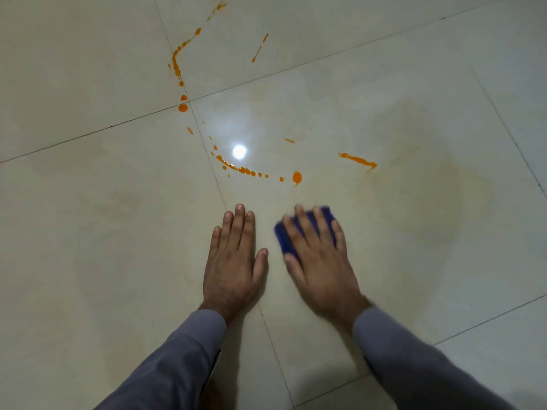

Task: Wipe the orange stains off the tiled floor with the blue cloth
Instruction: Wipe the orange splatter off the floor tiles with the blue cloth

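Note:
My right hand [318,255] presses flat on a folded blue cloth [283,236] on the cream tiled floor [88,232], fingers spread straight over it; the hand looks blurred. My left hand [233,258] lies flat on the floor beside it, fingers straight, holding nothing. Ahead of both hands, orange stains curve across the tiles: an arc of drops [241,169], a blob [297,177], a streak [358,160], a dotted line at upper left [177,65] and a thin dash [260,48]. The cloth lies just below the blob.
A pale yellowish smear [414,202] spreads over the tile to the right of the cloth. A bright lamp reflection [239,151] glares among the stains. Dark grout lines [207,143] cross the floor. Grey sleeves cover both forearms.

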